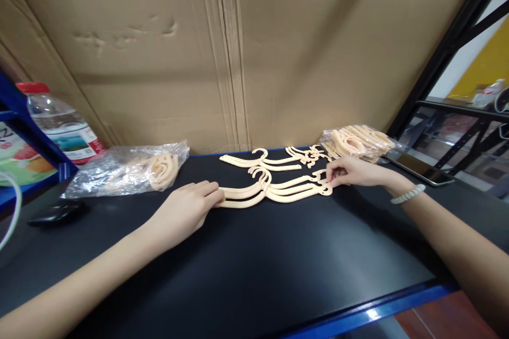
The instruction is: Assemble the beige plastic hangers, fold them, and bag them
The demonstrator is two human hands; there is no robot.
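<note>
Several cream plastic hangers (pixel 292 197) lie together flat on the black tabletop (pixel 254 270), their hooks pointing away. My left hand (pixel 193 209) has its fingers closed on the left end of these hangers. At their right end, my right hand (pixel 345 171) pinches a small cream end piece with a hook. Farther back, more hanger parts (pixel 274 160) lie near the cardboard, with a small pile of loose cream pieces (pixel 310 155) to their right.
A clear bag of cream parts (pixel 131 169) lies at the left, by a red-capped bottle (pixel 63 124) and a black mouse (pixel 55 213). Another bag (pixel 358 142) and a tablet (pixel 421 169) are at the right. Cardboard (pixel 159 53) stands behind.
</note>
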